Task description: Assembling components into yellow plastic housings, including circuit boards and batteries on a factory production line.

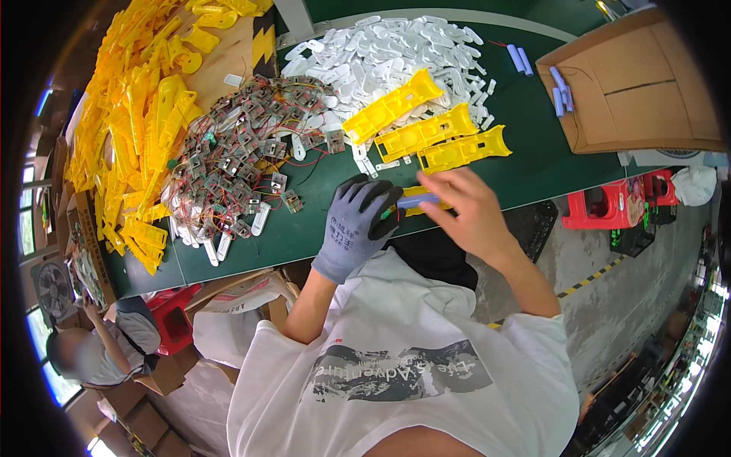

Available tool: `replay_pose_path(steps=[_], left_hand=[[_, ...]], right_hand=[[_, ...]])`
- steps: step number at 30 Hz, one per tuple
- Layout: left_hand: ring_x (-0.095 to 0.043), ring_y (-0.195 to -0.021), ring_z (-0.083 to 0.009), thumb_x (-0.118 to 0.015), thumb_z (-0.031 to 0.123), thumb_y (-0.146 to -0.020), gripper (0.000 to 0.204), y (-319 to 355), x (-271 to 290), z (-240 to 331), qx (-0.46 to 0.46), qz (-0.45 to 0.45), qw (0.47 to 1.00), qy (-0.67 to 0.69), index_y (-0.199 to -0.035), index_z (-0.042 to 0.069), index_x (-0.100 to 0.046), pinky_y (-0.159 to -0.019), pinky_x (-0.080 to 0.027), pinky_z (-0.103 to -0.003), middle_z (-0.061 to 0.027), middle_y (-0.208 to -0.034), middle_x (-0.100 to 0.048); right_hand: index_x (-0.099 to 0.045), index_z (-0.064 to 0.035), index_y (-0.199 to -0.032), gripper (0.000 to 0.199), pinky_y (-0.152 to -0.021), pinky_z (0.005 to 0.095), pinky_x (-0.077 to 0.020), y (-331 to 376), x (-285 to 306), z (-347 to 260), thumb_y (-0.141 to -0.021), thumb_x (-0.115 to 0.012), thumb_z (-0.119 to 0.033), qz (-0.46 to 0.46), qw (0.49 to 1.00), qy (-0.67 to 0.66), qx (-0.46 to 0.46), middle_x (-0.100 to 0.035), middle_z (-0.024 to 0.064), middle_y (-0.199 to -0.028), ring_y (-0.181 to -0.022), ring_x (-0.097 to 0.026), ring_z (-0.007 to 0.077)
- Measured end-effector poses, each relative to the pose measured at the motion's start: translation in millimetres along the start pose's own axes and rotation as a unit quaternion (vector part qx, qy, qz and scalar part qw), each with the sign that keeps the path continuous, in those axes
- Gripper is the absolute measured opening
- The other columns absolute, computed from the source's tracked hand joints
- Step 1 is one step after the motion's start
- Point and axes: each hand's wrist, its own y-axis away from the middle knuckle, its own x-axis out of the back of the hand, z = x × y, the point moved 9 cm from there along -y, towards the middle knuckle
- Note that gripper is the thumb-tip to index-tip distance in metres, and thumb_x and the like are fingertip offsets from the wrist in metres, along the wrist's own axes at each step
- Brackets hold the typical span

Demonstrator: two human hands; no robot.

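My left hand (354, 225), in a grey glove with black fingertips, is closed on the left end of a yellow plastic housing (415, 191) at the table's near edge. A purple cylindrical battery (417, 200) lies along this housing, with a bit of red wire by the gloved fingertips. My bare right hand (468, 209) is at the battery's right end, fingers apart and slightly blurred; whether they touch it is unclear. Beyond, three yellow housings lie side by side: the left one (392, 107), the middle one (426, 132) and the right one (464, 149).
Left of my hands spreads a heap of wired circuit boards (228, 152), beside piled yellow parts (137, 122). White plastic pieces (381, 57) are heaped at the back. More purple batteries (520, 59) lie near an open cardboard box (640, 84). A person (114, 343) sits at far left.
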Motion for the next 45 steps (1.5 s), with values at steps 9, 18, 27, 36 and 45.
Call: replay_pose_path(steps=[9, 18, 27, 36, 45], left_hand=[[-0.058, -0.103, -0.0301, -0.071, 0.013, -0.077, 0.031, 33.9, 39.2, -8.7, 0.005, 0.014, 0.994, -0.107, -0.107, 0.010, -0.063, -0.097, -0.044, -0.047, -0.0096, -0.111, -0.061], [-0.056, -0.108, -0.0342, -0.069, 0.006, -0.075, 0.035, 46.7, 50.7, -15.6, 0.075, -0.024, 0.994, -0.081, -0.109, 0.009, -0.063, -0.097, -0.042, -0.045, -0.0121, -0.116, -0.061], [-0.057, -0.105, -0.0339, -0.069, 0.004, -0.074, 0.035, 51.5, 60.4, -27.6, 0.103, -0.025, 0.992, -0.074, -0.108, 0.009, -0.064, -0.093, -0.043, -0.044, -0.0117, -0.115, -0.062], [-0.058, -0.105, -0.0335, -0.068, 0.000, -0.073, 0.036, 52.8, 59.6, -28.6, 0.093, -0.007, 0.991, -0.094, -0.108, 0.009, -0.064, -0.092, -0.044, -0.043, -0.0113, -0.115, -0.062], [-0.057, -0.106, -0.0346, -0.068, 0.000, -0.074, 0.036, 52.9, 52.4, -23.0, 0.061, 0.010, 0.994, -0.091, -0.108, 0.008, -0.063, -0.094, -0.044, -0.045, -0.0125, -0.115, -0.063]], right_hand=[[-0.066, -0.0071, -0.083, 0.013, -0.057, 0.0362, -0.0490, -32.9, -20.1, -1.0, -0.082, -0.071, -0.020, 0.048, 0.994, 0.092, -0.043, -0.063, 0.0050, -0.070, -0.065, -0.063, 0.0248], [-0.060, -0.0080, -0.080, 0.014, -0.049, 0.0370, -0.0494, -39.7, -43.0, 6.2, -0.085, -0.066, -0.020, 0.074, 0.964, 0.246, -0.066, -0.060, 0.0070, -0.072, -0.057, -0.063, 0.0243], [-0.066, -0.0096, -0.095, 0.018, -0.062, 0.0313, -0.0516, -11.0, -43.1, -3.4, -0.077, -0.071, -0.008, 0.060, 0.990, 0.126, 0.009, -0.060, 0.0012, -0.088, -0.078, -0.062, 0.0185], [-0.067, -0.0099, -0.099, 0.026, -0.082, 0.0340, -0.0496, 16.0, -33.5, -12.2, -0.074, -0.073, -0.014, 0.030, 0.995, 0.067, 0.066, -0.062, -0.0002, -0.103, -0.099, -0.058, 0.0194], [-0.070, -0.0129, -0.096, 0.022, -0.077, 0.0309, -0.0493, 52.8, -45.1, -11.9, -0.074, -0.073, -0.017, 0.018, 0.973, 0.065, 0.222, -0.061, -0.0019, -0.096, -0.089, -0.058, 0.0144]])
